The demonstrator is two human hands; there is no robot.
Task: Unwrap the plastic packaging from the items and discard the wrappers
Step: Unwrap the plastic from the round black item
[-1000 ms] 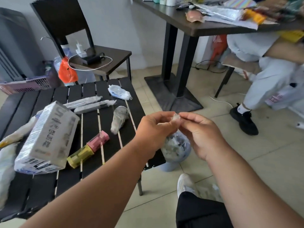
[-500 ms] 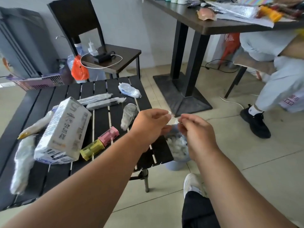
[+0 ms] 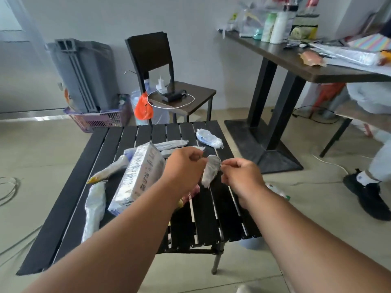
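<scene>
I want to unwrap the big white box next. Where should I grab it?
Judging by its pose, take the white box across its long narrow upper face, from above. It lies tilted on the slatted table, propped on wrapped items, so that face is free; the left hand is nearest.

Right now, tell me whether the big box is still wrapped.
Still wrapped: shiny plastic film covers the box, which lies tilted on the slatted table.
</scene>
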